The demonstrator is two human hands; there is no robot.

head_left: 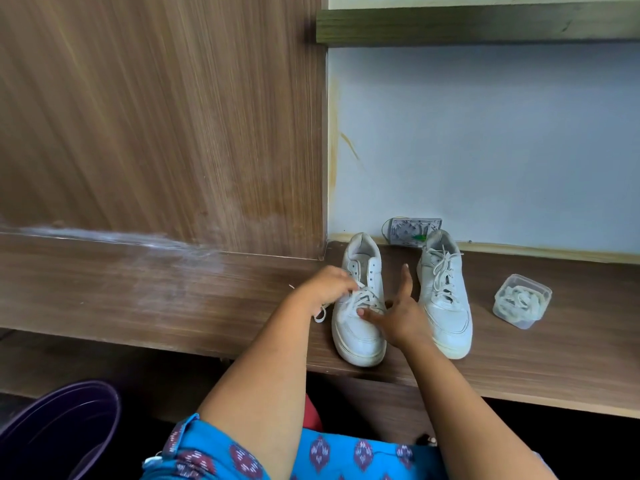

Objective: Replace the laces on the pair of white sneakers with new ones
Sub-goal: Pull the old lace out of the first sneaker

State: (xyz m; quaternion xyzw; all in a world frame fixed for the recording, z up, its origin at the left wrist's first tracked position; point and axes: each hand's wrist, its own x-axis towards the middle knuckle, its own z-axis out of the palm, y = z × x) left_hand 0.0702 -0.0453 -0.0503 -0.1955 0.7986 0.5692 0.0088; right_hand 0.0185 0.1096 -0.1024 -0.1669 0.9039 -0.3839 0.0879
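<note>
Two white sneakers stand side by side on a wooden shelf, toes toward me. The left sneaker [358, 327] is partly unlaced: its upper eyelets are bare and a loose white lace [360, 299] lies across its middle. My left hand [325, 285] pinches that lace at the shoe's left side, and a lace end hangs below the hand. My right hand [398, 313] rests on the same shoe with fingers spread, thumb on the vamp and forefinger pointing up. The right sneaker [446, 306] is fully laced. A clear plastic tub [523, 301] at the right holds coiled white laces.
The wooden shelf [173, 299] runs left to right, with a wood panel behind on the left and a pale wall behind the shoes. A small white device [408, 230] leans on the wall behind the sneakers. A dark purple bucket [59, 431] stands at lower left.
</note>
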